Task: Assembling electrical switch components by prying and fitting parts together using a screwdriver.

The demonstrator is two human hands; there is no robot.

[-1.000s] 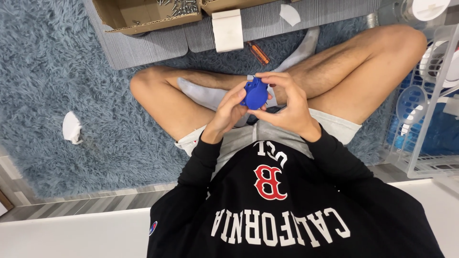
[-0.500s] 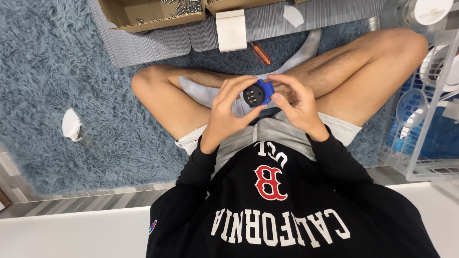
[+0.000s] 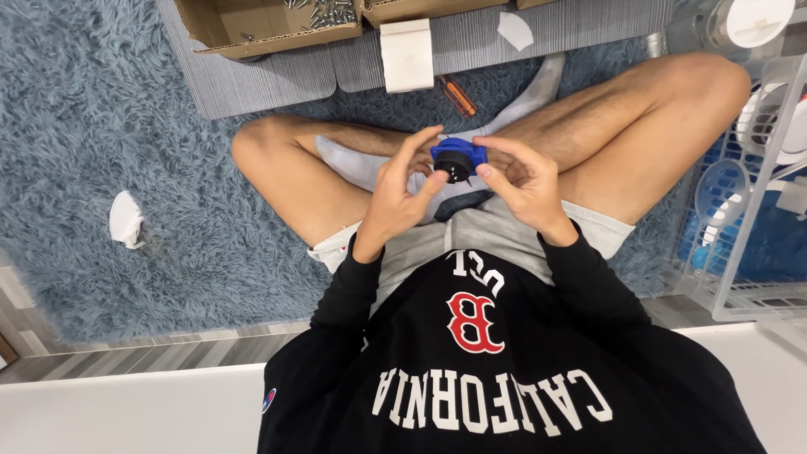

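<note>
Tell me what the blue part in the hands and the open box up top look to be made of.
Blue part: likely moulded plastic, smooth, even blue with a black round centre. Open box: brown corrugated cardboard, matte, with folded flaps; small metal screws glint inside.

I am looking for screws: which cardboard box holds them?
The open cardboard box at top left; silver screws lie inside. The neighbouring box shows none.

Bright, even indoor light; sharp, edges slightly stretched
</note>
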